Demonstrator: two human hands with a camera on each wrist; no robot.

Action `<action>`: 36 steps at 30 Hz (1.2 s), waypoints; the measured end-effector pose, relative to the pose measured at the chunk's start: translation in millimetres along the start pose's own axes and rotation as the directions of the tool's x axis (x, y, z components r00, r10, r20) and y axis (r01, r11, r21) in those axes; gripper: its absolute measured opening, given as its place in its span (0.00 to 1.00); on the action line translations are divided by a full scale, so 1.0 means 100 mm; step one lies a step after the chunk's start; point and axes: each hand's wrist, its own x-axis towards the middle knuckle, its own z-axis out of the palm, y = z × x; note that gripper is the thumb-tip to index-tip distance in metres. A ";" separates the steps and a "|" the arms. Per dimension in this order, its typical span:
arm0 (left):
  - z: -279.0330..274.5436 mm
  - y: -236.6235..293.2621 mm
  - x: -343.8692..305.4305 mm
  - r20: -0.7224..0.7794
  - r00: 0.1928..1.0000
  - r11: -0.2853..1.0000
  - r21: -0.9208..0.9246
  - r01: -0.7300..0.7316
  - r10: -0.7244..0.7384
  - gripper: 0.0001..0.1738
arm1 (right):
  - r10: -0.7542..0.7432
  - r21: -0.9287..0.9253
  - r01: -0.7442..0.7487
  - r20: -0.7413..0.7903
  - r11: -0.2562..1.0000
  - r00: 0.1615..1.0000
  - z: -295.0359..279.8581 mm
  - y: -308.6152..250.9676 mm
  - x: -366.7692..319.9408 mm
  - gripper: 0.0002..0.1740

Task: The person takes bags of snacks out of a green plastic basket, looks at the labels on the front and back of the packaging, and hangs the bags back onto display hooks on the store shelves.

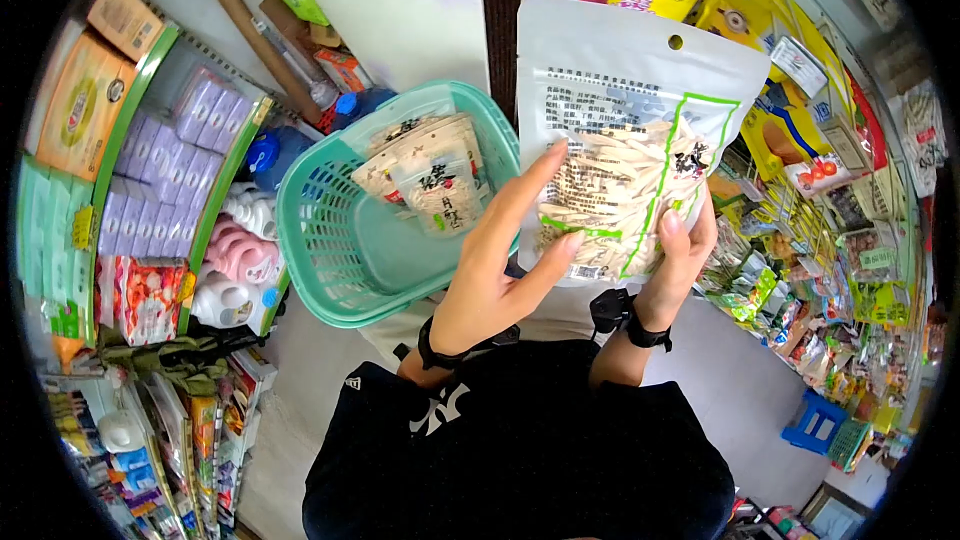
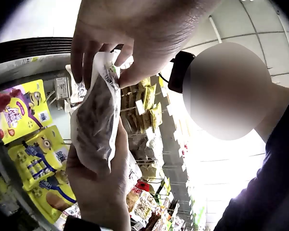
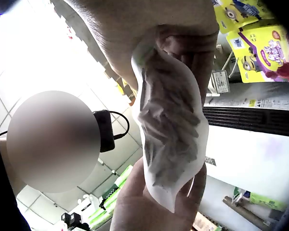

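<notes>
Both hands hold up a grey plastic snack bag [image 1: 640, 175] in front of the body, its printed label and pale strip-like contents facing the head camera. My left hand [image 1: 490, 275] grips its left side, thumb and index finger lying over the front. At the lower right corner my right hand [image 1: 685, 255] grips the bag, with the thumb on the front and fingers behind. Seen from below in the right wrist view, the bag [image 3: 168, 120] bulges between the two hands. To its left, a teal plastic basket [image 1: 310, 250] holds several similar smaller-looking bags [image 1: 435, 180].
Shelves on the left carry purple tissue packs [image 1: 165, 180], orange boxes [image 1: 85, 105] and detergent bottles [image 1: 240, 255]. Packaged snacks [image 1: 780, 300] line the right side, with yellow pouches [image 1: 745, 15] hanging behind the bag. A blue crate [image 1: 815, 422] is on the floor at right.
</notes>
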 end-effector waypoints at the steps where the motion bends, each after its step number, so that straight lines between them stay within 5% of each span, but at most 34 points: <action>1: 0.04 -0.01 0.02 0.011 1.000 1.000 -0.008 -0.002 0.002 0.32 | 0.007 -0.014 -0.007 -0.020 1.000 1.000 -0.05 -0.01 0.00 0.30; 10: 0.36 -0.05 0.09 0.134 0.991 0.998 -0.057 0.027 -0.020 0.45 | -0.053 -0.024 0.050 -0.101 0.998 0.993 -0.33 -0.14 0.03 0.35; 13: 0.53 0.08 0.18 0.089 0.989 0.922 -0.361 0.143 -0.119 0.48 | -0.069 0.024 0.073 -0.121 0.997 0.990 -0.40 -0.19 0.07 0.34; 16: 0.58 0.05 0.24 0.152 0.986 0.957 -0.267 0.112 -0.073 0.47 | -0.095 0.075 0.108 -0.158 0.991 0.983 -0.45 -0.23 0.12 0.33; 18: 0.66 0.02 0.19 0.116 0.989 0.948 -0.295 0.123 -0.092 0.45 | -0.087 0.073 0.100 -0.163 0.992 0.983 -0.49 -0.28 0.15 0.31; 20: 0.68 -0.03 0.15 0.249 0.945 0.934 -0.234 0.272 -0.213 0.41 | -0.113 0.070 0.126 -0.166 0.990 0.980 -0.53 -0.35 0.19 0.30; 21: 0.72 -0.02 0.11 0.205 0.950 0.899 -0.325 0.294 -0.237 0.32 | -0.121 0.047 0.130 -0.165 0.990 0.979 -0.52 -0.36 0.18 0.30; 26: 0.91 0.04 0.19 0.220 0.950 0.878 -0.381 0.291 -0.220 0.26 | -0.112 -0.014 0.112 -0.215 0.994 0.970 -0.65 -0.42 0.22 0.28; 30: 0.97 0.03 0.29 0.127 0.979 0.926 -0.323 0.193 -0.159 0.23 | -0.218 0.017 0.221 -0.095 0.975 0.971 -0.58 -0.55 0.34 0.40; 32: 0.98 0.09 0.35 0.076 0.977 0.901 -0.376 0.214 -0.200 0.21 | -0.341 -0.220 0.317 -0.084 0.923 0.936 -0.59 -0.56 0.32 0.42; 36: 1.01 0.13 0.41 0.044 0.978 0.921 -0.329 0.209 -0.206 0.18 | -0.366 -0.403 0.371 0.091 0.837 0.926 -0.56 -0.59 0.13 0.39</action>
